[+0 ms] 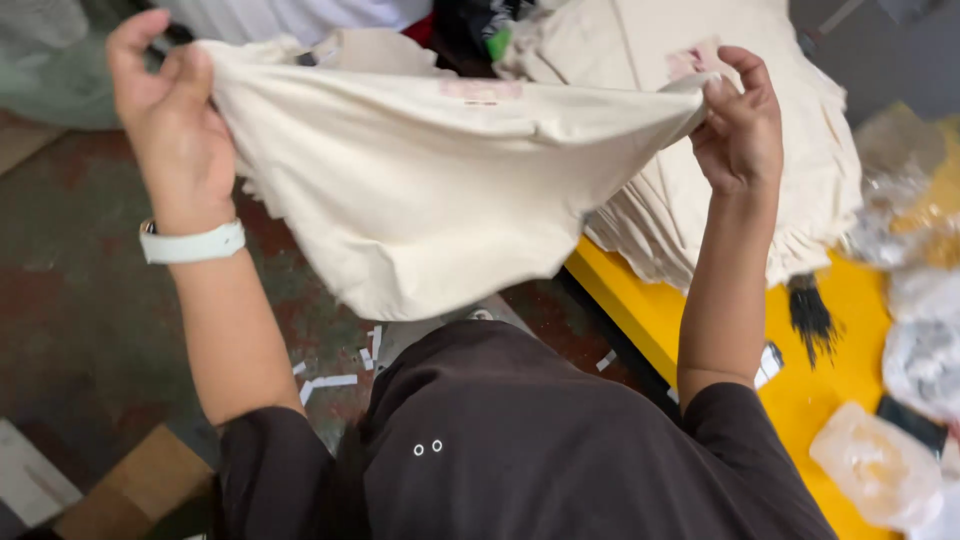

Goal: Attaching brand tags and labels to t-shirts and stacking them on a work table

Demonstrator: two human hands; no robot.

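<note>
Your left hand [165,95], in the upper left of the frame, pinches one corner of the cream cloth piece [420,190]; your right hand [740,125], in the upper right, grips the opposite edge. The cloth sags between them across the upper middle. It looks light, soft and limp, so hold it by its corners.

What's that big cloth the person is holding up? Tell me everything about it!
The cloth is cream-coloured and looks like soft woven fabric, with a faint pinkish mark near its top edge. It is stretched out in the air between two hands: the left hand pinches one top corner and the right hand pinches the other. The middle sags down in a loose curve, and its lower edge looks rough. It hangs above the floor, in front of a stack of similar cloths on a yellow table.
</note>
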